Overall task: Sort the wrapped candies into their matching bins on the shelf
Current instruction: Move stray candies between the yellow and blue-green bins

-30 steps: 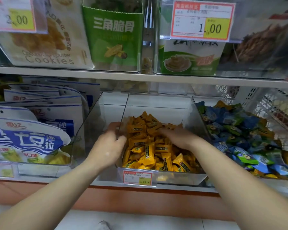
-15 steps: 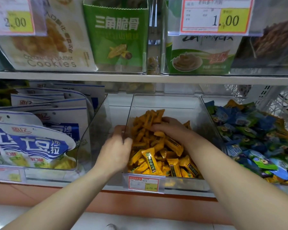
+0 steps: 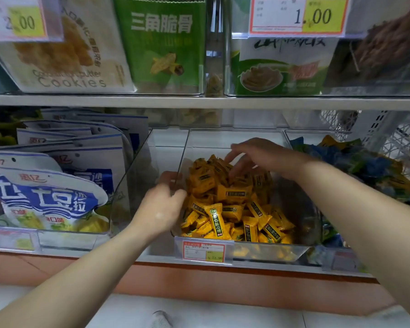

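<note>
Step in hand, as I read it: going through the middle clear plastic bin (image 3: 234, 140) on the lower white shelf (image 3: 152, 258). It's full of small yellow wrapped candies w/ dark labels (image 3: 232, 200), heaped higher toward the back.

Left hand (image 3: 160, 209) is at the bin's left wall, fingers (image 3: 167, 178) curled over the top edge and gripping it, prob. to steady the bin. Right hand (image 3: 265, 153) reaches in over the back of the heap. Its fingers (image 3: 231, 159) are spread and fairly straight, tips touching the top candies, nothing visibly pinched.

The next bin to the right holds blue and green wrapped candies (image 3: 365, 162), w/ 1 or 2 orange-yellow wrappers (image 3: 329, 141) at its back corner. Poss. strays, can't tell.

To do it well, I'd say:
- Hold the left grip firm. A light bin on a smooth shelf will likely slide or tilt when the heap gets pushed.
- Rake w/ flat fingers in thin layers, back to front, so any off-colour wrapper surfaces instead of getting buried.
- Pick 1 stray at a time, pinching the wrapper's twisted end — glossy wrappers prob. slip under a broad grab.
- Go easy near the low front lip by the red-and-yellow price tag (image 3: 204, 250). The heap is close to it, so a hard sweep could spill candies off the shelf.
- Carry strays straight to the matching bin, low over the wall.
</note>
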Motion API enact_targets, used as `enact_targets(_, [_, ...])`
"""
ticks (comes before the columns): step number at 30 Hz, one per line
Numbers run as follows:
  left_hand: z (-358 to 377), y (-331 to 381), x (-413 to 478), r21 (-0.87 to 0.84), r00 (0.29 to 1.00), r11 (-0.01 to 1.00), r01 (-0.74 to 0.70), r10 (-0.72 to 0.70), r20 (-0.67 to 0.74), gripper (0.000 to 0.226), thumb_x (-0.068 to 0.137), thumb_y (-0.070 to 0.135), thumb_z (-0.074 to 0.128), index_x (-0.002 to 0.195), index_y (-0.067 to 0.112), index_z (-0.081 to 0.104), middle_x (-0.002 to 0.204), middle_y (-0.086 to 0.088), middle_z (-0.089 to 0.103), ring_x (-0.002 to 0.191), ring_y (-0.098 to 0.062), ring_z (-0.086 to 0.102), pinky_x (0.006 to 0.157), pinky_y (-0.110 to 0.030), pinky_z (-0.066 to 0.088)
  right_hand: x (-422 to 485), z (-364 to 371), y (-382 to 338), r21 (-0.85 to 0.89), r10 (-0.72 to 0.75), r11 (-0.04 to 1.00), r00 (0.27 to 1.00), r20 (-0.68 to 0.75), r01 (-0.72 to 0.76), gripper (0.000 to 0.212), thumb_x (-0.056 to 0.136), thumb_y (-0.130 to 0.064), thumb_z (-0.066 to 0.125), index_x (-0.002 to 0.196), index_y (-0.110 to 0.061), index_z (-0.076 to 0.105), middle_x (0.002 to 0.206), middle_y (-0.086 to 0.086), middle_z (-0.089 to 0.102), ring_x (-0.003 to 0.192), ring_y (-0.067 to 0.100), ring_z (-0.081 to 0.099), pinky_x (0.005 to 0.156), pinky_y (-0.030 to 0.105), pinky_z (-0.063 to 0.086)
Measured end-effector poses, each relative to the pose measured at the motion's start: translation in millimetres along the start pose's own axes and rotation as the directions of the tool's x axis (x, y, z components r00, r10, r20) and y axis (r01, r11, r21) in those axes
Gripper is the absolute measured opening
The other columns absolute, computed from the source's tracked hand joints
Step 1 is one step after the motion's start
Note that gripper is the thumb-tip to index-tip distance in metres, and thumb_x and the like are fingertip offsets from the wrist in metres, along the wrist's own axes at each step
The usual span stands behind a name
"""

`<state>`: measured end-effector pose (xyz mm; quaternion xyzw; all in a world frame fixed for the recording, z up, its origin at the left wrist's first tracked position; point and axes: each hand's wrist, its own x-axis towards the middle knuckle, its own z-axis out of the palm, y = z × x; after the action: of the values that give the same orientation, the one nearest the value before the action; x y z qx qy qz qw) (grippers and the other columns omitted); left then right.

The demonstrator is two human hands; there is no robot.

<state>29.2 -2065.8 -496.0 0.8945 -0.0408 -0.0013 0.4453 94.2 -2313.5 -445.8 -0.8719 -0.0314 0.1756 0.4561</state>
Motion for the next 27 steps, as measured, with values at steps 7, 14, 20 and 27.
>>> enact_targets(7, [1.1,-2.3,0.3,-0.01,1.0,1.0,0.011,-0.011,0.006,0.014,0.098,0.028,0.049,0.086,0.035,0.052,0.087,-0.001,0.068,0.076,-0.019,0.067,0.076,-0.048,0.057,14.0,25.3,26.9,-0.362,0.388,0.88,0.905,0.174,-0.308,0.084,0.078,-0.082,0.046,0.146,-0.032,0.042,0.157,0.003,0.035,0.143,0.028,0.032,0.113,0.046,0.023])
enact_targets(14, [8.2,-2.0,0.7,-0.019,0.998,0.999,0.037,-0.038,-0.05,0.015,0.098,0.026,0.046,0.112,0.031,0.048,0.091,-0.006,0.065,0.084,-0.029,0.065,0.079,-0.052,0.054,18.2,54.0,24.0,-0.16,0.355,0.93,0.923,0.147,-0.332,0.148,0.029,-0.089,0.073,0.154,-0.039,0.013,0.164,0.002,0.017,0.147,0.03,0.022,0.113,0.049,0.025])
enact_targets(20, [11.6,1.4,-5.2,-0.058,0.996,0.996,0.067,-0.071,-0.058,0.024,0.097,0.029,0.043,0.121,0.026,0.045,0.102,-0.009,0.063,0.09,-0.031,0.062,0.083,-0.052,0.053,22.1,68.2,26.4,-0.102,0.272,0.96,0.952,0.141,-0.259,0.144,0.033,-0.075,0.085,0.154,-0.033,0.021,0.157,0.001,0.035,0.138,0.027,0.039,0.111,0.043,0.036])
enact_targets(27, [11.0,0.3,-4.2,-0.057,0.996,0.995,0.079,-0.082,-0.047,0.019,0.096,0.032,0.042,0.115,0.03,0.044,0.102,-0.01,0.063,0.089,-0.034,0.062,0.083,-0.05,0.051,22.0,87.1,23.3,0.048,0.226,0.972,0.972,0.059,-0.229,0.143,0.027,-0.076,0.085,0.15,-0.03,0.029,0.142,-0.005,0.05,0.12,0.018,0.053,0.091,0.026,0.043])
